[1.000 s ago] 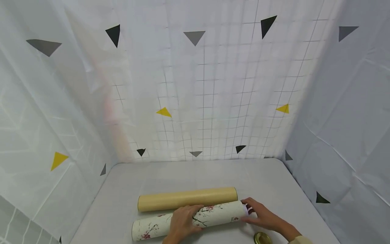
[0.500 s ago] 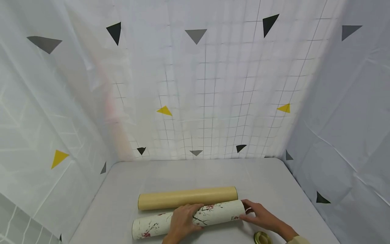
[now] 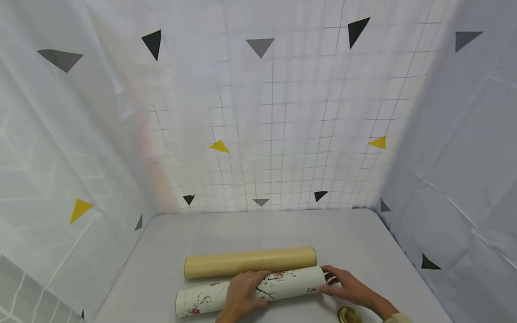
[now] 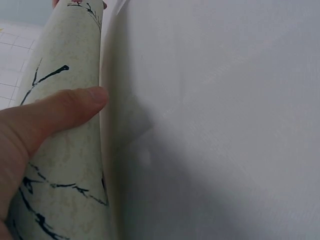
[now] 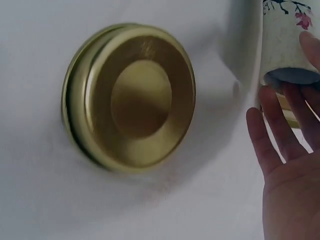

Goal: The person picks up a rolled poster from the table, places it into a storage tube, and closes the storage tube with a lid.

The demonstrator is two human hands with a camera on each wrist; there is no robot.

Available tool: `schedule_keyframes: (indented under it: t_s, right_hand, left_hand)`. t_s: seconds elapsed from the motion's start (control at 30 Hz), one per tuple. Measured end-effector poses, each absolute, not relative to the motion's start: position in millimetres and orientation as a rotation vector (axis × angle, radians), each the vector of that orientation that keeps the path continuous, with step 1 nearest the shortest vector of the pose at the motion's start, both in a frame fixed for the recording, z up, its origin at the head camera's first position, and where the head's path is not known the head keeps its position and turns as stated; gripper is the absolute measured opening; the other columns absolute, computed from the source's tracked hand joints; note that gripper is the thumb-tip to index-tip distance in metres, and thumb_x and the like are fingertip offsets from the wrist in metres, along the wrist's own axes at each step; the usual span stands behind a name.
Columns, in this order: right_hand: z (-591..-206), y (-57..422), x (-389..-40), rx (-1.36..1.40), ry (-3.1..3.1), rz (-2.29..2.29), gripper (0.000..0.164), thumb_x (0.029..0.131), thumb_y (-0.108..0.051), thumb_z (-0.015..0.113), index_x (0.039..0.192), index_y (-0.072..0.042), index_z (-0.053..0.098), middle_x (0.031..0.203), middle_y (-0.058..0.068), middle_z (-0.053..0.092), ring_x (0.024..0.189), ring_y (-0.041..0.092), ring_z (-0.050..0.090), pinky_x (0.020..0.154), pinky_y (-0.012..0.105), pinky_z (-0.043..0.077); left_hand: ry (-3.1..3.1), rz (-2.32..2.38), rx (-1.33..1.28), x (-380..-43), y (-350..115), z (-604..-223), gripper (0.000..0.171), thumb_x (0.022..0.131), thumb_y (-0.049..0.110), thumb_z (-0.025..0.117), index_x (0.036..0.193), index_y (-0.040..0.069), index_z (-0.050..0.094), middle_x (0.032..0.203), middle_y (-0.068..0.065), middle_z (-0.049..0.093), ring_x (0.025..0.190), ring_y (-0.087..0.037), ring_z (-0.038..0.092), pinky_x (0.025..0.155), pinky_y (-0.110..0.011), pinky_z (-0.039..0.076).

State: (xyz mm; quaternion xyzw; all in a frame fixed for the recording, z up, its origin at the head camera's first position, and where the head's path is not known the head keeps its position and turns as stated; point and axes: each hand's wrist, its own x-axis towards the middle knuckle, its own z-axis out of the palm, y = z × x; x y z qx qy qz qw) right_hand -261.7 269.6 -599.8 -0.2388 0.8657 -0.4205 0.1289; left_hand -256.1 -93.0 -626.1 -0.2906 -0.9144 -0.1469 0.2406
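My left hand [image 3: 242, 294] grips the middle of a white cardboard tube [image 3: 292, 284] printed with plum-blossom branches. In the left wrist view its thumb [image 4: 70, 107] lies across the tube's side. My right hand [image 3: 349, 287] is at the tube's right end. In the right wrist view the tube's end opening [image 5: 295, 76] shows, with the thumb against the outer wall and other fingers extended at the opening, their tips partly hidden. A round gold metal lid [image 5: 142, 100] lies on the table near the right hand.
A plain tan cardboard tube [image 3: 250, 263] lies just behind the printed one, roughly parallel. Both rest on a white-covered table [image 3: 161, 244]. White sheets with black, grey and yellow triangles surround the table at the back and sides.
A pale lilac-white roll sticking out of the tube's right end a second ago is no longer visible outside it. The right hand shifted slightly at that end; the left hand kept its grip.
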Motion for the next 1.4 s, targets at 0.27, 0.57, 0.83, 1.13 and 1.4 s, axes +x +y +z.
schedule_keyframes:
  t_s: [0.27, 0.57, 0.83, 1.13, 1.4]
  right_hand:
    - [-600, 295, -256, -0.799, 2.408, -1.184, 0.039, 0.095, -0.022, 0.074, 0.125, -0.002, 0.061, 0.112, 0.017, 0.067, 0.091, 0.018, 0.06, 0.073, 0.025, 0.048]
    - [-610, 313, -251, -0.776, 2.334, -1.084, 0.03, 0.085, -0.023, 0.083, 0.108, -0.009, 0.069, 0.099, 0.005, 0.069, 0.087, 0.008, 0.054, 0.072, 0.022, 0.042]
    - [-613, 320, -249, -0.843, 2.363, -1.045, 0.026, 0.084, -0.023, 0.084, 0.101, -0.011, 0.07, 0.092, 0.0, 0.067, 0.083, 0.001, 0.05, 0.069, 0.022, 0.037]
    - [-620, 317, -250, -0.796, 2.483, -0.931, 0.015, 0.091, -0.028, 0.077, 0.092, -0.016, 0.069, 0.084, -0.014, 0.063, 0.077, -0.007, 0.048, 0.065, 0.019, 0.039]
    - [-618, 312, -254, -0.636, 2.552, -0.884, 0.012, 0.095, -0.027, 0.073, 0.093, -0.018, 0.065, 0.082, -0.014, 0.061, 0.071, -0.005, 0.049, 0.061, 0.021, 0.043]
  left_hand:
    - [-2.522, -0.406, -0.804, -256, -92, -626, 0.085, 0.049, 0.053, 0.099, 0.126, 0.029, 0.07, 0.109, 0.014, 0.079, 0.086, -0.007, 0.073, 0.069, -0.02, 0.055]
    - [-2.497, -0.383, -0.792, -257, -92, -626, 0.087, 0.047, 0.055, 0.099, 0.124, 0.03, 0.07, 0.108, 0.014, 0.079, 0.088, -0.008, 0.074, 0.072, -0.023, 0.058]
    - [-2.508, -0.388, -0.81, -256, -91, -627, 0.086, 0.048, 0.055, 0.098, 0.125, 0.031, 0.07, 0.108, 0.016, 0.079, 0.084, -0.005, 0.072, 0.07, -0.019, 0.055]
    - [-2.546, -0.376, -0.793, -254, -91, -631, 0.086, 0.049, 0.056, 0.098, 0.126, 0.032, 0.07, 0.108, 0.017, 0.079, 0.088, -0.005, 0.073, 0.072, -0.02, 0.056]
    - [-2.48, -0.379, -0.816, -255, -91, -628, 0.087, 0.045, 0.055, 0.099, 0.123, 0.028, 0.071, 0.107, 0.017, 0.079, 0.085, -0.005, 0.072, 0.072, -0.02, 0.056]
